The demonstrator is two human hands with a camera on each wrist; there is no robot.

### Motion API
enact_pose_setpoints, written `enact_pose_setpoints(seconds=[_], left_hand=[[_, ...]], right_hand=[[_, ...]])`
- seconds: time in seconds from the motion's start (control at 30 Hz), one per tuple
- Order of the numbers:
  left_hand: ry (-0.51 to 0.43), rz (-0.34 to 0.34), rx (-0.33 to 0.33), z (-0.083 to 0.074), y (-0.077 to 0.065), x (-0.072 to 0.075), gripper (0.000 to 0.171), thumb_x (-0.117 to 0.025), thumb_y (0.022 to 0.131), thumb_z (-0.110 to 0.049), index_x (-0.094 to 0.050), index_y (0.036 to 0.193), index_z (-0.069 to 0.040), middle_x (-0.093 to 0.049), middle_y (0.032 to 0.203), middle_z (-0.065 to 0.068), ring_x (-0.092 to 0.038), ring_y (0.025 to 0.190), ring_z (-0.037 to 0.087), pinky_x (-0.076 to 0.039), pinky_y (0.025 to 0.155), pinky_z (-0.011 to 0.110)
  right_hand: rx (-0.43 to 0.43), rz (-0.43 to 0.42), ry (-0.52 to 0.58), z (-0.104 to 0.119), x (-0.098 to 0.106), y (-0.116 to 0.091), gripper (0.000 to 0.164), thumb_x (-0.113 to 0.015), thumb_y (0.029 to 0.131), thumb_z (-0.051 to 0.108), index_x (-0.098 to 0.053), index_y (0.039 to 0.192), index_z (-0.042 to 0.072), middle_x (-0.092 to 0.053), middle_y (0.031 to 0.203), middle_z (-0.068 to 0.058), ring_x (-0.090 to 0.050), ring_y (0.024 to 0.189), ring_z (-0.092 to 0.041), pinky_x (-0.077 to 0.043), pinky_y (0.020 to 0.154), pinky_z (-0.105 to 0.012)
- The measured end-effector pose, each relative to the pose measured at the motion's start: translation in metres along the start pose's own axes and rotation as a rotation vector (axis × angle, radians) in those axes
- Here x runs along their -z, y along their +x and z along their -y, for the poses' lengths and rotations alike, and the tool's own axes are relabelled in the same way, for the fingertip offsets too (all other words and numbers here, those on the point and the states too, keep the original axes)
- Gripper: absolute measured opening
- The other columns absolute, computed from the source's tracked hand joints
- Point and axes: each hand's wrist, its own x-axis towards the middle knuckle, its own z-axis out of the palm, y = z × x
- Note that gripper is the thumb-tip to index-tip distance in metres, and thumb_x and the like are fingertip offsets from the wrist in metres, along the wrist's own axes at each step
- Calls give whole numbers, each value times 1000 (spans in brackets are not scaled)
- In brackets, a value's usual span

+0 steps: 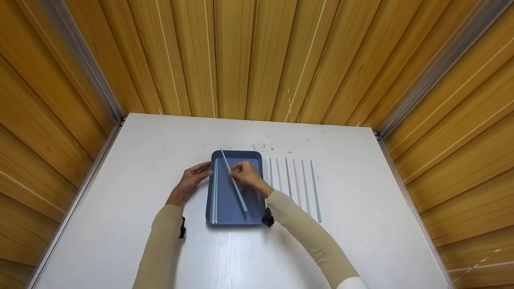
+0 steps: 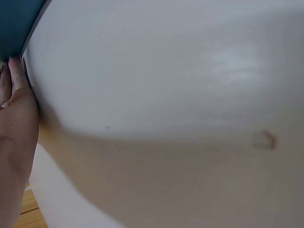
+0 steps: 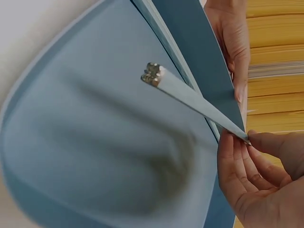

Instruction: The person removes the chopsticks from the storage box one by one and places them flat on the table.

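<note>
On the white table (image 1: pixel 361 200), hemmed in by walls of wood-grained panels (image 1: pixel 233 60) with grey metal posts (image 1: pixel 86 60) at the corners, I see a person in beige sleeves (image 1: pixel 160 241) at work over a blue tray (image 1: pixel 229 214). The right hand (image 1: pixel 245 173) is above the tray, its thumb and fingertips drawn together in a pinch around a slim, pale rod (image 1: pixel 237 191); the other fingers are bent in beside them. That held rod slants over the tray's floor, one end toward the far rim, the other toward the person, and a close look at the nearer end shows it rough and glinting. Its shadow, with the hand's, falls on the tray floor. The left hand (image 1: pixel 192 179) lies against the outside of the tray's left wall, fingers fairly straight and touching it, with no rod in their hold. Along that same wall, inside the tray, lie pale rods (image 1: pixel 216 188), so close together that I cannot tell their number for certain. Just beside the tray, on its right, six rods (image 1: pixel 288 176) rest on the table in a spaced row, roughly parallel, the forearm covering part of some. Small dark specks (image 1: pixel 259 145) mark the tabletop beyond the tray.
</note>
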Motion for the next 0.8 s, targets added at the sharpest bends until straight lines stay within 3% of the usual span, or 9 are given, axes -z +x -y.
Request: enact_pose_setpoints(seconds=[0.23, 0.57, 0.8], left_hand=[[-1, -8, 5, 2, 0, 0, 59, -73, 96, -15, -50, 149, -2, -47, 158, 17, -43, 149, 30, -37, 124, 39], [-7, -12, 21, -1, 0, 0, 57, -73, 96, -15, -52, 148, -4, -49, 157, 15, -45, 148, 27, -38, 124, 36], [-1, 23, -4, 1, -2, 2, 59, -70, 98, -14, -47, 151, -1, -46, 158, 18, -42, 150, 30, -36, 125, 38]], right_hand=[[87, -31, -28, -6, 15, -8, 19, -69, 94, 0, -74, 107, -12, -76, 95, -27, -75, 83, -37, -63, 66, -29], [83, -59, -38, -11, 36, -20, 20, -70, 94, 3, -74, 107, -11, -77, 95, -27, -76, 78, -36, -63, 62, -29], [45, -75, 0, -18, 55, -28, 23, -70, 94, 3, -72, 110, -13, -76, 96, -27, -76, 77, -34, -65, 61, -32]])
